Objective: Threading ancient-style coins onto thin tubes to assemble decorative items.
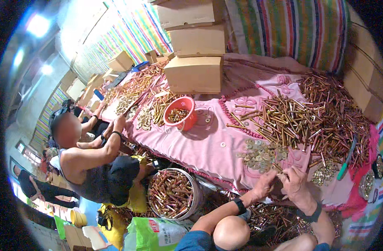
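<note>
My left hand [264, 185] and my right hand [295, 184] meet at the near edge of the pink cloth [199, 144], fingers closed together. What they pinch between them is small and mostly hidden. Just beyond my left hand lies a spread of flat round washers [262, 154]. Small brass-coloured nuts [325, 173] are heaped to the right of my right hand. Farther back, a large pile of long golden bolts [293, 117] covers the cloth. Dark bands circle both my wrists.
A red bucket [187, 121] holding small metal parts stands mid-table. Left of my knees is a white bucket [193, 205] full of bolts. Cardboard boxes [193, 75] are stacked behind. A green-handled tool [342, 171] lies at right. A co-worker [89, 163] sits at left.
</note>
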